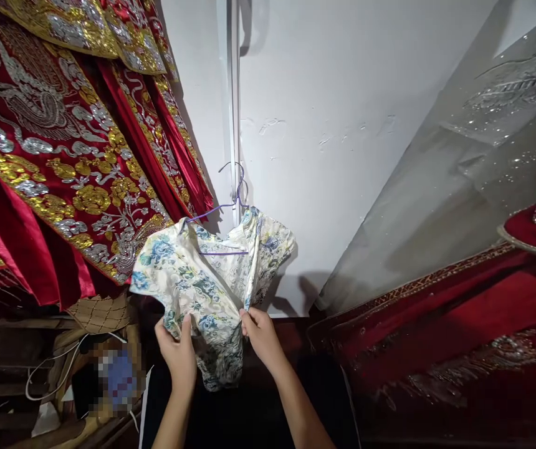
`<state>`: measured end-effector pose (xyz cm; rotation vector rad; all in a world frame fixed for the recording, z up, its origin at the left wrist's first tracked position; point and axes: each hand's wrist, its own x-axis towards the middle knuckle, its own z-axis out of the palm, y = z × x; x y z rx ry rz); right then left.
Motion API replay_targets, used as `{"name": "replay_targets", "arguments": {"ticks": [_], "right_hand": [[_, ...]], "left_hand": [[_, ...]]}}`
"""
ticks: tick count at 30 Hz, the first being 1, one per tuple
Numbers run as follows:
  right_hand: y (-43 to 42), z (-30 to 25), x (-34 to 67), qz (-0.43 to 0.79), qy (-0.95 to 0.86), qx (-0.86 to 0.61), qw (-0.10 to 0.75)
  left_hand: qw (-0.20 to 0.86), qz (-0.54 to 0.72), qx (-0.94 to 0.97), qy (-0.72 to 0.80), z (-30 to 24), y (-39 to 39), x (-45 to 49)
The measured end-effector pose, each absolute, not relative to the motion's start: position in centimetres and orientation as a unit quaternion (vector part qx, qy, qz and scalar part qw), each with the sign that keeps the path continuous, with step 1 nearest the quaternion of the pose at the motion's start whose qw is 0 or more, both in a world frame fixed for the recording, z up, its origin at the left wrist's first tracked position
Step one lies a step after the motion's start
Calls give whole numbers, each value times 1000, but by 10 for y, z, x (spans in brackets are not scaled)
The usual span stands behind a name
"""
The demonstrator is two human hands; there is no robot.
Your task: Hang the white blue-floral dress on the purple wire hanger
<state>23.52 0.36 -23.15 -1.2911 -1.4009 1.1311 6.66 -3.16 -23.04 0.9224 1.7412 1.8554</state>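
A short-sleeved floral blouse (209, 287), white with blue and yellow flowers, hangs on a purple wire hanger (224, 252) in front of the wall. The hanger's hook is up near a thin white vertical strip. At the blouse's left side, my left hand (177, 349) has its thumb over the fabric and its fingers around the edge, gripping it. My right hand (259, 337) pinches the front edge of the blouse at the bottom of the V-shaped neckline. The hanger's shoulders are partly hidden inside the garment.
Red garments with gold and silver embroidery (90, 156) hang at the left. Below them are a wooden stand with a white cable (50, 362) and a blurred-out blue item (121, 377). At the right hang a sheer sparkling fabric (436, 168) and dark red cloth (483, 312).
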Motion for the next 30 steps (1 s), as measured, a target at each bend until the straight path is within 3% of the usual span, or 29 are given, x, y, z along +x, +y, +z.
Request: {"name": "replay_targets", "arguments": {"ticks": [3,9,20,23,30], "right_hand": [[-12,-233,236,455,-534,-500,508],[-23,-222,245,497,-546,-454,499],[-13,-184,265,604,-556,-407,400],[7,-161,265,598,-515,-416,451],[70,-51,254,527,-513,-346,583]], "left_hand": [[112,619,453,632,-238,-42,91],[281,493,599,565,-255,-40,135],[379,504,614,475,-226,-30,142],[351,477,648,480,-229,-30,134],[312,404,701,498,-238,-23,107]]}}
